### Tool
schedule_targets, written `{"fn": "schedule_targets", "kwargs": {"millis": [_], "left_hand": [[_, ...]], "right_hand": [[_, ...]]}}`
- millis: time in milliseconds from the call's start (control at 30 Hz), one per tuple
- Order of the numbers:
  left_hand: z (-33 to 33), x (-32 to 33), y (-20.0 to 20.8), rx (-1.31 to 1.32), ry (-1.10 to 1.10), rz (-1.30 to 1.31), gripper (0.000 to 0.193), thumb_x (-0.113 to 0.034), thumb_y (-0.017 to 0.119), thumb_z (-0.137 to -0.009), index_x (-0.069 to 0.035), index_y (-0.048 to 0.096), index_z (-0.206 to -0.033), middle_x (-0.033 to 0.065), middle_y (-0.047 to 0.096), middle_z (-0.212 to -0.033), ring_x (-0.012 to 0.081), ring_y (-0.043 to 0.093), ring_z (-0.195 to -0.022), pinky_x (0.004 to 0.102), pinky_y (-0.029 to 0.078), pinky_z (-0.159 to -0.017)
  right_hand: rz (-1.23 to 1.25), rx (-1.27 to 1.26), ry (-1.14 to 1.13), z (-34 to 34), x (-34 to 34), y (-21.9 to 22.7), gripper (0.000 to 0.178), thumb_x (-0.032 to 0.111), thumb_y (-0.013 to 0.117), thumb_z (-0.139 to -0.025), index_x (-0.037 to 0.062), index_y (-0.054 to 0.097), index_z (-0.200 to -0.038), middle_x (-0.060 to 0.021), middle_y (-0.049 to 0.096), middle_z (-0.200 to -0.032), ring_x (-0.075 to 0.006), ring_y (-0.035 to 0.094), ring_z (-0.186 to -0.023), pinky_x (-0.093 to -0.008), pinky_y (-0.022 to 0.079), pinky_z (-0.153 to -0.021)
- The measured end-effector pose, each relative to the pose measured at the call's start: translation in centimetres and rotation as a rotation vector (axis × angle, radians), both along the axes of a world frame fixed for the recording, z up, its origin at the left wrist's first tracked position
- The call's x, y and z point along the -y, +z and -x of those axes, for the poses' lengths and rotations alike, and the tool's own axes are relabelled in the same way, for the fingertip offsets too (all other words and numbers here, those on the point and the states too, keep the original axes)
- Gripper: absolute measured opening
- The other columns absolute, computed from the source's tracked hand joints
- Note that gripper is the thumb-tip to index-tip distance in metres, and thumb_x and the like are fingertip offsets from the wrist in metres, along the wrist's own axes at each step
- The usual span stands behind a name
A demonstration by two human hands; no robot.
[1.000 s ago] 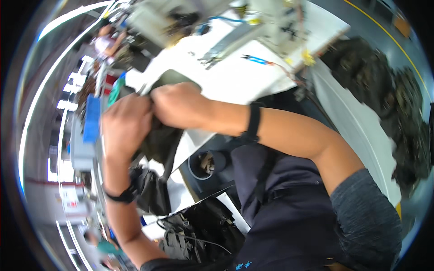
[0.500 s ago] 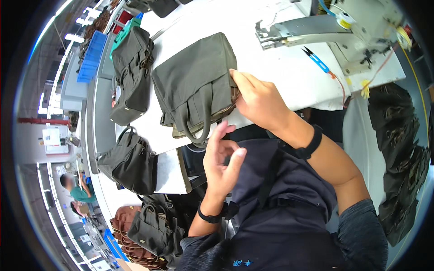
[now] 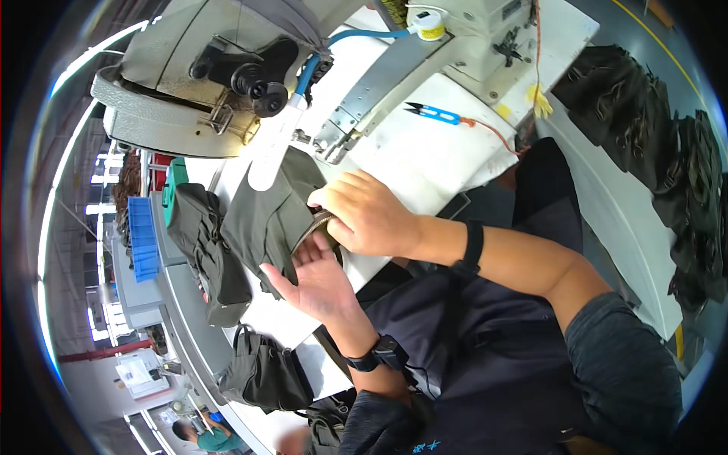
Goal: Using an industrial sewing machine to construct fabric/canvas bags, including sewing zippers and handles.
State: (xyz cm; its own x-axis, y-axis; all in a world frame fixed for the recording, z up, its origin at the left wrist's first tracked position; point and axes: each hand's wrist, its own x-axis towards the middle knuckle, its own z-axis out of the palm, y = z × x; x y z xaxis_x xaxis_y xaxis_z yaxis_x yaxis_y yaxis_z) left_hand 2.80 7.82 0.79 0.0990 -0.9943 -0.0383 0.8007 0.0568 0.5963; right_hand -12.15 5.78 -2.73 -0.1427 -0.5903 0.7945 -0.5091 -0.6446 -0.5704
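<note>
A dark olive canvas bag (image 3: 269, 208) lies on the white table beneath the sewing machine head. My right hand (image 3: 368, 216) pinches the bag's edge at its right end, by a brass zipper (image 3: 322, 220). My left hand (image 3: 318, 284) is palm up at the bag's near side, thumb spread and fingers stretched out. Its fingertips reach against the bag's opening and are partly hidden there. The part of the bag behind the machine arm and my hands is hidden.
The grey sewing machine (image 3: 205, 83) stands over the bag, its free arm (image 3: 394, 91) to the right. Blue thread snips (image 3: 436, 114) lie on the white table (image 3: 409, 152). Other olive bags (image 3: 205, 250) are at left; dark pieces (image 3: 622, 129) hang at right. A person (image 3: 208, 436) sits far left.
My view has swung, bringing the machine head in. The left hand has come to the bag's opening. My right hand stays on the zipper end, and the bag now sits beneath the machine.
</note>
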Motion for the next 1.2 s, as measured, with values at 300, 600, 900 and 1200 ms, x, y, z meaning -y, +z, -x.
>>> {"fn": "schedule_targets", "kwargs": {"millis": [300,600,900,1200], "left_hand": [[-2.1,1.0,1.2,0.056,-0.093,0.035,0.043,-0.027,0.06,-0.104,0.005,0.057,-0.133,0.0208,0.06,-0.133,0.035,0.057,-0.13,0.0515,0.044,-0.121],[-2.7,5.7,3.1,0.164,-0.089,0.041,0.044,-0.018,0.061,-0.098,0.008,0.054,-0.133,0.0257,0.057,-0.136,0.0405,0.053,-0.134,0.056,0.036,-0.126],[-0.9,6.1,2.5,0.086,-0.135,0.019,0.041,-0.018,0.064,-0.095,0.005,0.058,-0.128,0.0221,0.061,-0.133,0.0369,0.057,-0.129,0.0521,0.043,-0.12],[-2.9,5.5,2.3,0.145,-0.121,0.098,0.034,-0.015,0.063,-0.098,0.007,0.061,-0.123,0.0213,0.066,-0.126,0.0344,0.061,-0.12,0.0487,0.048,-0.115]], "right_hand": [[-0.186,0.103,0.192,-0.3,0.5,-1.9,0.03,0.016,0.075,-0.08,0.0091,0.07,-0.11,-0.0088,0.069,-0.099,-0.0331,0.062,-0.098,-0.0455,0.049,-0.088],[-0.559,0.225,0.389,4.0,-2.0,0.4,0.028,0.026,0.076,-0.092,0.0039,0.074,-0.11,-0.0117,0.075,-0.096,-0.0261,0.072,-0.088,-0.0393,0.058,-0.081],[-0.369,0.101,0.188,2.3,0.7,0.2,0.039,0.024,0.078,-0.091,0.0079,0.069,-0.127,-0.0112,0.067,-0.1,-0.0245,0.068,-0.087,-0.0381,0.057,-0.077],[-0.4,0.279,0.24,0.4,-0.8,0.1,0.022,0.015,0.075,-0.09,0.0048,0.071,-0.109,-0.0097,0.058,-0.073,-0.0235,0.055,-0.06,-0.0391,0.044,-0.057]]}}
